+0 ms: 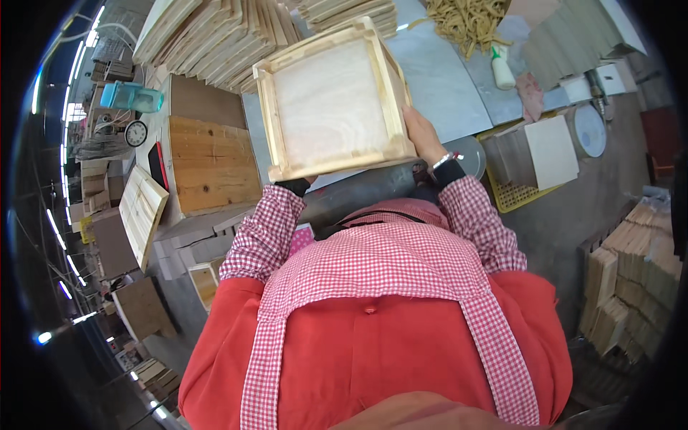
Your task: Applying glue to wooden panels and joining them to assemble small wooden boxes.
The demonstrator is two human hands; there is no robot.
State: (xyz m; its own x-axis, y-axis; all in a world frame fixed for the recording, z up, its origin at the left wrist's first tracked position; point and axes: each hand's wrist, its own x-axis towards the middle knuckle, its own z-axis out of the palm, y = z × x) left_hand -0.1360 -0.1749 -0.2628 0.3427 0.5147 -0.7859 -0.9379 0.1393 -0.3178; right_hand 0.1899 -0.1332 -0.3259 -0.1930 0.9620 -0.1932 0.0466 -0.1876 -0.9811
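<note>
A square, pale wooden box (333,100) with a raised frame round a flat panel is tilted in front of me, above the worktable (444,86). My right hand (423,135) grips its right side, fingers against the outer wall. At the near left edge, my left hand (312,178) goes in behind the box; only a sliver shows and its fingers are hidden. The box's far side and underside cannot be seen.
Stacked wooden boards (215,43) lean just beyond the box at left. Yellowish strips (466,25) heap up at the back, near a white bottle with a green cap (502,68). A yellow crate (512,197) stands at right, and more wood stacks (631,279) fill the far right.
</note>
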